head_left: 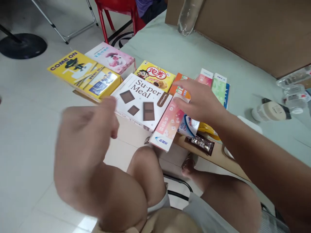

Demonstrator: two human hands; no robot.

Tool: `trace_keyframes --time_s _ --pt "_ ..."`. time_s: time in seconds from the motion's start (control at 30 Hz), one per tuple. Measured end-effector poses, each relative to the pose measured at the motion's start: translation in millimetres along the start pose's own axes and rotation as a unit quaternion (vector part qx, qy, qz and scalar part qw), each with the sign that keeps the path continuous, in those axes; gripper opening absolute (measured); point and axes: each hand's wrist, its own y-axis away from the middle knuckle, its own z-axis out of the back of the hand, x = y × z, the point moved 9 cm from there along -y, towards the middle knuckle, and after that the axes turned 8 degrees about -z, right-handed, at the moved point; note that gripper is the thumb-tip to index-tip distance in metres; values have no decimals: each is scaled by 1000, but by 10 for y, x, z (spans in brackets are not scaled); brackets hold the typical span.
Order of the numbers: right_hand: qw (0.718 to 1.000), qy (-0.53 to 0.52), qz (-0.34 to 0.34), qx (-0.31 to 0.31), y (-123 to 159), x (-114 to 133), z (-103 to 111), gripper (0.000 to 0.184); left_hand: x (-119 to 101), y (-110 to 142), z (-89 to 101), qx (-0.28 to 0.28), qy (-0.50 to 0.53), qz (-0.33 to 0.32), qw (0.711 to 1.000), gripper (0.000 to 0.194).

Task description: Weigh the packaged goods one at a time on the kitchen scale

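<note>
My left hand is blurred by motion and curled into a loose fist. It hovers in front of the yellow "COME ON" box and the white "Su-per Meal" box, and I see nothing in it. My right hand has thumb and forefinger apart over the far end of a slim pink box; its other fingers are hidden. That box leans along the right side of the white one, jutting past the table edge. Behind are a yellow puff snack box, an orange box and a pink dessert box.
Green and pink slim cartons stand beyond my right wrist. A dark-wrapped bar lies at the table edge. A white-lidded jar and plastic bottles are at the right. A red chair stands behind the table.
</note>
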Motion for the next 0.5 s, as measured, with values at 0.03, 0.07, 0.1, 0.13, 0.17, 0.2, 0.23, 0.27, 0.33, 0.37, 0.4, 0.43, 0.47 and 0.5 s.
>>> trace_keyframes --time_s 0.03,0.07,0.1,0.13,0.17,0.2,0.23,0.27,0.33,0.37,0.4,0.43,0.47,0.5 --pt "1000 2 0 15 -97 91 -81 45 61 -36 38 6 -21 29 999 63" --pt "999 5 -4 33 -183 167 -161 42 117 -80 26 29 -38 43 998 64" --pt "998 11 -12 53 -255 227 -239 38 170 -129 -37 68 -46 44 996 66" --pt "997 19 -22 74 -309 271 -313 34 220 -176 -140 119 -43 34 991 67" --pt "995 28 -30 96 -347 303 -381 31 284 -219 -238 160 -33 27 986 67" --pt "992 38 -35 114 -371 328 -437 27 359 -254 -338 197 -20 28 980 65" --pt "990 45 -35 127 -385 347 -481 24 432 -281 -433 228 -3 32 973 62" --pt "989 49 -32 134 -393 363 -512 21 495 -306 -510 249 15 38 968 60" --pt "990 53 -25 130 -403 379 -540 18 562 -344 -613 268 35 41 962 58" --pt "991 53 -25 120 -408 379 -540 18 568 -357 -638 270 32 37 962 58" --pt "992 52 -27 108 -414 373 -537 19 558 -367 -648 268 22 29 963 59" --pt "994 48 -32 98 -419 365 -533 19 540 -374 -644 262 9 22 965 61" --pt "994 40 -39 89 -423 357 -529 19 519 -375 -636 257 -3 17 966 62" --pt "995 29 -45 81 -426 350 -525 19 496 -371 -628 253 -12 13 967 62"
